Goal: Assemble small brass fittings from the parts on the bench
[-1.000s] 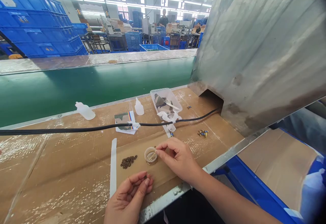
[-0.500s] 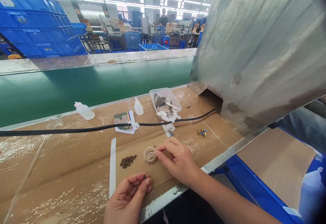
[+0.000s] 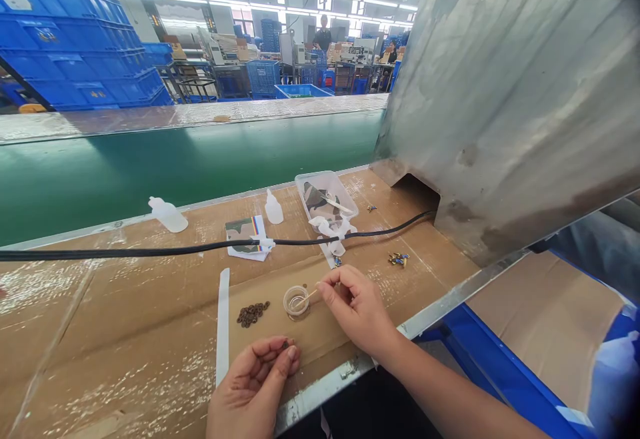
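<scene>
Between thumb and index finger, my left hand (image 3: 260, 379) pinches a small dark ring-like piece (image 3: 285, 344) near the table's front edge. My right hand (image 3: 357, 302) holds a thin wooden stick (image 3: 311, 294), whose far end dips into a small round clear cup (image 3: 296, 300). Left of the cup lies a pile of small brown rings (image 3: 253, 314) on brown paper. Beyond my right hand sits a small heap of blue and gold metal pieces (image 3: 399, 259).
A black cable (image 3: 150, 252) crosses the table. Behind it stand white bottles (image 3: 169, 215), a camouflage-patterned card (image 3: 245, 232) and a clear tray (image 3: 327, 200). A large metal housing (image 3: 510, 106) rises at the right. Past the green belt (image 3: 225, 152), people are in the background.
My right hand has moved slightly right and away from the cup, so more of the stick shows. My left hand still pinches the small piece, and the view has shifted slightly.
</scene>
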{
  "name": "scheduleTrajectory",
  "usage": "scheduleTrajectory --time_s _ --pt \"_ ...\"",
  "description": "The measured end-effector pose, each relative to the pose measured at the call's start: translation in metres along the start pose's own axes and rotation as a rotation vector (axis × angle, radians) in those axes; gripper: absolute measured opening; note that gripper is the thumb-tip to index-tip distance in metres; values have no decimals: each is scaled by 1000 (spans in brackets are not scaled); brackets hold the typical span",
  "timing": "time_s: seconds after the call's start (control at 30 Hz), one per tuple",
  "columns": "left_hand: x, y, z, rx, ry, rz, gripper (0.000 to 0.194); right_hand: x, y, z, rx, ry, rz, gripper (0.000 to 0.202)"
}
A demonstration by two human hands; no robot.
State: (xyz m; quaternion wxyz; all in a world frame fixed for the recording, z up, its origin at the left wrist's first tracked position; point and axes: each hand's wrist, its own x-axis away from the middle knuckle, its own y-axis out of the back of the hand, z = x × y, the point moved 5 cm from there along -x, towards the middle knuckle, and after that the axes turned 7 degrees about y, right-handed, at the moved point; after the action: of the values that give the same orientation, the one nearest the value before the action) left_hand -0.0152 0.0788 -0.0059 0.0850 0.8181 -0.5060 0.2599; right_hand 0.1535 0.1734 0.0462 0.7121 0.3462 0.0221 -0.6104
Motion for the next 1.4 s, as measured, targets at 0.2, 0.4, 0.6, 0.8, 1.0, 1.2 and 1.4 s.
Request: scheduleTrajectory --time_s 0.2,0.4,0.6,0.8,1.0,1.2,1.4 --pt "1 1 3 -1 4 7 41 6 9 6 -95 -26 13 18" --pt "0 2 3 -9 9 7 42 12 6 24 -111 22 88 17" --pt "1 1 3 7 10 25 43 17 1 29 -101 59 141 13" --pt "1 -1 4 3 5 29 43 17 -1 29 -80 73 161 13" --pt "1 -1 4 -12 4 34 43 17 0 31 -72 87 161 14" --pt "1 1 5 -25 10 32 43 17 -1 32 -66 106 178 12" --pt "0 1 6 -20 -4 36 41 18 -1 35 -40 147 186 11"
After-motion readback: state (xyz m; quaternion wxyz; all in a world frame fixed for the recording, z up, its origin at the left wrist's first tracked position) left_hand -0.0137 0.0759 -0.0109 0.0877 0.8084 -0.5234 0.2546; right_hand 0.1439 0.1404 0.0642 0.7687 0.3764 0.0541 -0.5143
